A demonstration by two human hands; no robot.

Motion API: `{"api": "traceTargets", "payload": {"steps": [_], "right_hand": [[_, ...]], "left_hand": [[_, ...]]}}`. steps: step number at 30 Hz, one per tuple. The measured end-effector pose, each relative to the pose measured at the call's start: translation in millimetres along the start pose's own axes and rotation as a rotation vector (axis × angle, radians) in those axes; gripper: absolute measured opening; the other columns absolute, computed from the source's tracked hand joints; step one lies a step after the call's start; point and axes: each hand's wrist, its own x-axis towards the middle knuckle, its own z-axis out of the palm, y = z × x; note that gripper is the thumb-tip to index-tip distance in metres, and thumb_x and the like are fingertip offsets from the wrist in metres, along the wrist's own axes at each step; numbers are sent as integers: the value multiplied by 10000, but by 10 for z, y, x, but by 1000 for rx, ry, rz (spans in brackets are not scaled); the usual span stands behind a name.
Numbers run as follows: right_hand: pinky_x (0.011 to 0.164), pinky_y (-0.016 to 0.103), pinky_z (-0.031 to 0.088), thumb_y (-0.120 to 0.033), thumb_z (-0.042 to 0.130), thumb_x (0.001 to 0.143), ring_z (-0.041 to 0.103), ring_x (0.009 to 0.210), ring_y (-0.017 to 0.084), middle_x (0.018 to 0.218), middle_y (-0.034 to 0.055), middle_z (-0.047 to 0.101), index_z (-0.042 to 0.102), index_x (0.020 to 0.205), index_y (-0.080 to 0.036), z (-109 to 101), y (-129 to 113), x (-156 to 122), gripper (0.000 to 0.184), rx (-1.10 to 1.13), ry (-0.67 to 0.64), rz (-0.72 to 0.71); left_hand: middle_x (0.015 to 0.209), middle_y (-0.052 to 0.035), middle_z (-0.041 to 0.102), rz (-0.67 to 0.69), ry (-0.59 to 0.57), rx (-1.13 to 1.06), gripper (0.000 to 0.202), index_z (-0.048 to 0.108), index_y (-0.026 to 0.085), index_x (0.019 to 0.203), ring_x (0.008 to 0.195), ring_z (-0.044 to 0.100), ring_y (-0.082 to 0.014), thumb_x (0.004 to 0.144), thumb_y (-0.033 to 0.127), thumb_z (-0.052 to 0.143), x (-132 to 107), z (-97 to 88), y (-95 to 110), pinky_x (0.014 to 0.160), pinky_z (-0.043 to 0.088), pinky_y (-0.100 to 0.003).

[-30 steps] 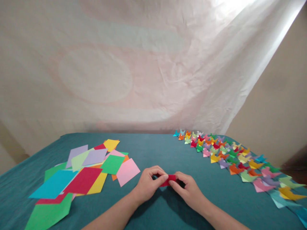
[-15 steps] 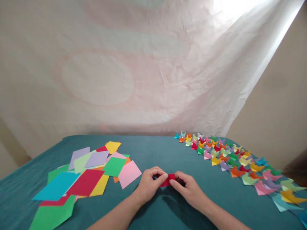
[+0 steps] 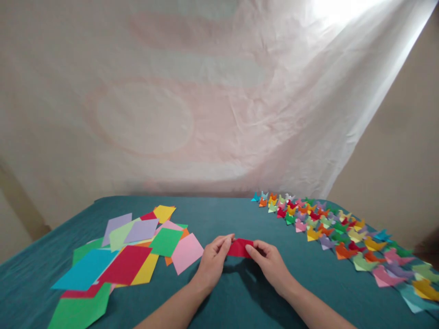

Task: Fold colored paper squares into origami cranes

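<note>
A small folded piece of red paper (image 3: 239, 248) is held up between my two hands, above the middle of the table's near side. My left hand (image 3: 215, 260) pinches its left end between thumb and fingers. At the right end, my right hand (image 3: 269, 262) grips it, with the thumb lying on the near face and the fingers behind. Creases show on the paper, but its far side is hidden from me. A dark shadow of the hands falls on the cloth below.
A teal cloth (image 3: 212, 217) covers the table. On the left lie overlapping coloured paper sheets, a pink sheet (image 3: 187, 253) nearest my left hand. Rows of small folded paper birds (image 3: 345, 250) stand along the right side. A pale sheet (image 3: 212, 114) hangs behind the table.
The red paper has been raised slightly and more of its face shows. My left thumb has shifted up to its upper left corner. The view has tilted a little.
</note>
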Motion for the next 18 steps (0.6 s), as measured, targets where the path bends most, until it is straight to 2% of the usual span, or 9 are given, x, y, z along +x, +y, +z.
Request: {"api": "traceTargets", "payload": {"steps": [3,8,13,18], "right_hand": [[533,217,308,-439,562,820,402,563,108,593,-28,492,593,693,-147,-13,-5,-3,321,51,38,-10],[538,218,329,-462,569,813,424,570,115,603,-19,521,616,695,-150,-9,23,-18,336,41,54,-21],[552,224,348,-475,567,812,447,587,125,634,-6,548,636,724,-151,-14,57,-16,342,21,58,-29],[493,215,324,-498,572,802,406,514,107,550,-34,461,620,744,-153,-35,74,-14,353,12,70,10]], "left_hand": [[1091,-60,618,81,27,72,309,626,214,1129,1018,560,-196,878,335,493,-4,14,-20,893,426,-304],[1089,-59,598,193,15,239,286,623,240,1132,1047,530,-199,873,279,507,-58,32,43,948,401,-351],[1095,-66,595,217,3,320,299,613,246,1147,1055,519,-214,861,267,529,-71,28,65,948,405,-382],[1127,-62,582,214,-21,341,368,597,262,1170,1073,511,-219,806,208,591,-63,36,34,962,397,-391]]}}
